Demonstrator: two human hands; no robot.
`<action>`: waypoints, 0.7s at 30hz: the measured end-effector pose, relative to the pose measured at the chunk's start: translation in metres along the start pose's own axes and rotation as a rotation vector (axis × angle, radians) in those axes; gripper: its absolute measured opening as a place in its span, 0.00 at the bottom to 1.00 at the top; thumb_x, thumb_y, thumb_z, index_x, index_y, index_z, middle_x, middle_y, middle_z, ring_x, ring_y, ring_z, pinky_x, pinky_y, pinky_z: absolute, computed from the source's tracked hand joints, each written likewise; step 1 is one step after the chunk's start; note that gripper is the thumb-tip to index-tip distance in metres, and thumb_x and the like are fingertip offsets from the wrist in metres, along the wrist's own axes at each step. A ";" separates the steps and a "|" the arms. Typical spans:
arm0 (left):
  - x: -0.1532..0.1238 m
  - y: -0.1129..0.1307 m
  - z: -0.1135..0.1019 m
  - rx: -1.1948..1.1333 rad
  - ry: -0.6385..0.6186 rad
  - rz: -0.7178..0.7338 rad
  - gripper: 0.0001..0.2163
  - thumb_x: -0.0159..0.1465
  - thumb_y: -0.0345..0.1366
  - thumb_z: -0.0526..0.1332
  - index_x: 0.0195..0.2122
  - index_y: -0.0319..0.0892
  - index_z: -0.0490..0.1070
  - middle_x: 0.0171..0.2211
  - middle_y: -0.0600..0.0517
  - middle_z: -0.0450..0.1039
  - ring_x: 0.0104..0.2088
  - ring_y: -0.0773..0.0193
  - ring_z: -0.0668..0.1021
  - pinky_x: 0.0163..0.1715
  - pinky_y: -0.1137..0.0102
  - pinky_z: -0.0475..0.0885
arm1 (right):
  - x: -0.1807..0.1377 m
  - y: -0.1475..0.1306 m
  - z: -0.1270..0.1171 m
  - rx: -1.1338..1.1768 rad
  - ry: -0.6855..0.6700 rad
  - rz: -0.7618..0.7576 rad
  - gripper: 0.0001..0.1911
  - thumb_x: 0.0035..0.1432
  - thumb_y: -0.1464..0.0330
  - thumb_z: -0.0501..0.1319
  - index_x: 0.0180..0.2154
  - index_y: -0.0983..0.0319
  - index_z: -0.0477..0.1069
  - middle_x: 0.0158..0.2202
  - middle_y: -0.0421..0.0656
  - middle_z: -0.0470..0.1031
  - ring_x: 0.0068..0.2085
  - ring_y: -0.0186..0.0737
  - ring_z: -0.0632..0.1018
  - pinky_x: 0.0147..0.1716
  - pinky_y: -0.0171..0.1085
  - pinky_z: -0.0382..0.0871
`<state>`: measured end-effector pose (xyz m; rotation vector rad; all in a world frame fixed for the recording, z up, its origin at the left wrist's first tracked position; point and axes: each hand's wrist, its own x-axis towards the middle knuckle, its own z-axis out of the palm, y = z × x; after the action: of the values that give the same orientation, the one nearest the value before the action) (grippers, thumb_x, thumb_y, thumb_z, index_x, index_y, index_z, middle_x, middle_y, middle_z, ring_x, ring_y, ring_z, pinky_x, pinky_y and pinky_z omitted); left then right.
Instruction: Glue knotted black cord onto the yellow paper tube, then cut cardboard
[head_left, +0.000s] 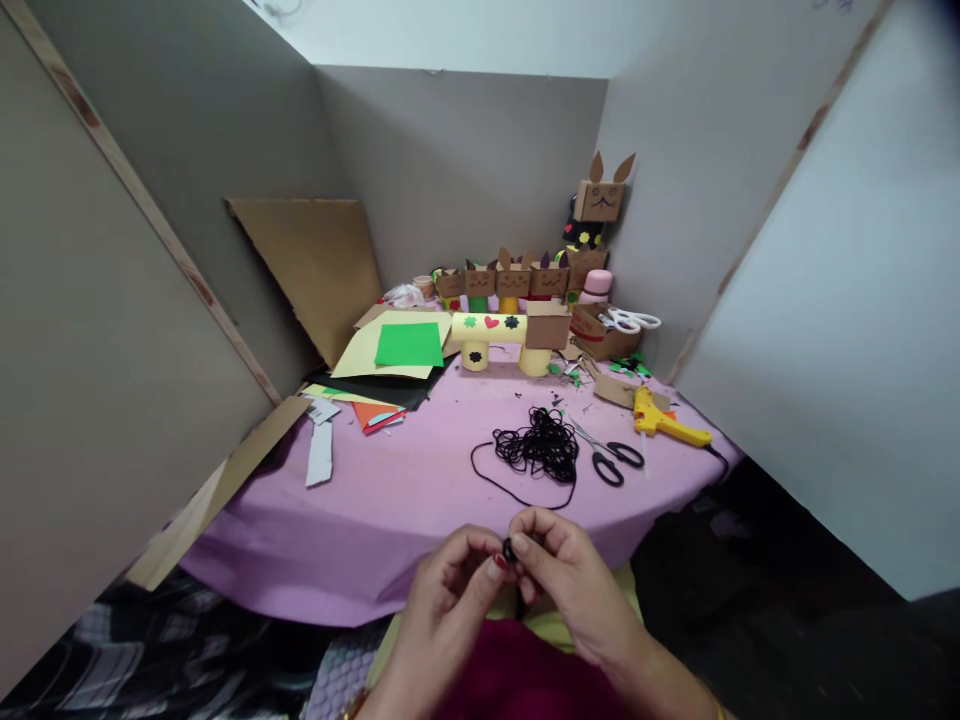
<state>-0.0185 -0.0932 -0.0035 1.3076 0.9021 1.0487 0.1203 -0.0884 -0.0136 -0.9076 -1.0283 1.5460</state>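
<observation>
Pinched a small black loop (509, 550) in the fingertips of left hand (456, 588) and right hand (568, 572), at the frame's lower centre. Had a cord tangle (546, 447) higher, just right of centre, beside scissors (609, 465).

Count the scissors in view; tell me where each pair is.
2. The black-handled scissors lie right of the black cord; the white-handled scissors are at the top of the cardboard box. More could be hidden inside it.

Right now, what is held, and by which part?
Left hand and right hand together pinch a small black piece; which part of it is unclear.
</observation>
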 end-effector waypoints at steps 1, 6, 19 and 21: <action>0.000 0.001 0.000 -0.004 0.006 -0.012 0.08 0.61 0.40 0.57 0.31 0.41 0.68 0.28 0.52 0.71 0.30 0.65 0.74 0.32 0.71 0.68 | -0.001 -0.001 0.000 -0.045 -0.001 -0.020 0.14 0.52 0.59 0.63 0.28 0.63 0.65 0.19 0.34 0.66 0.18 0.25 0.62 0.18 0.27 0.54; 0.004 -0.001 0.001 -0.003 0.032 -0.104 0.10 0.59 0.42 0.59 0.29 0.41 0.66 0.23 0.53 0.71 0.26 0.64 0.73 0.28 0.71 0.68 | -0.004 -0.005 0.001 -0.212 0.002 -0.064 0.14 0.54 0.58 0.61 0.28 0.63 0.65 0.19 0.33 0.64 0.19 0.27 0.63 0.20 0.29 0.56; 0.003 -0.006 0.002 -0.138 0.185 -0.090 0.10 0.60 0.43 0.57 0.27 0.42 0.64 0.21 0.56 0.71 0.22 0.69 0.73 0.26 0.74 0.69 | 0.001 -0.001 -0.001 -0.167 0.057 -0.092 0.13 0.55 0.61 0.61 0.28 0.63 0.64 0.19 0.33 0.64 0.19 0.26 0.65 0.19 0.27 0.58; 0.004 -0.006 0.003 -0.148 0.216 -0.076 0.11 0.60 0.44 0.57 0.28 0.42 0.64 0.20 0.58 0.70 0.20 0.70 0.73 0.23 0.76 0.68 | 0.001 0.001 -0.001 -0.159 0.060 -0.089 0.13 0.55 0.61 0.61 0.28 0.63 0.64 0.20 0.33 0.64 0.19 0.26 0.64 0.19 0.27 0.57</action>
<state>-0.0139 -0.0906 -0.0090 1.0432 1.0072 1.1891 0.1212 -0.0875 -0.0146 -0.9979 -1.1454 1.3705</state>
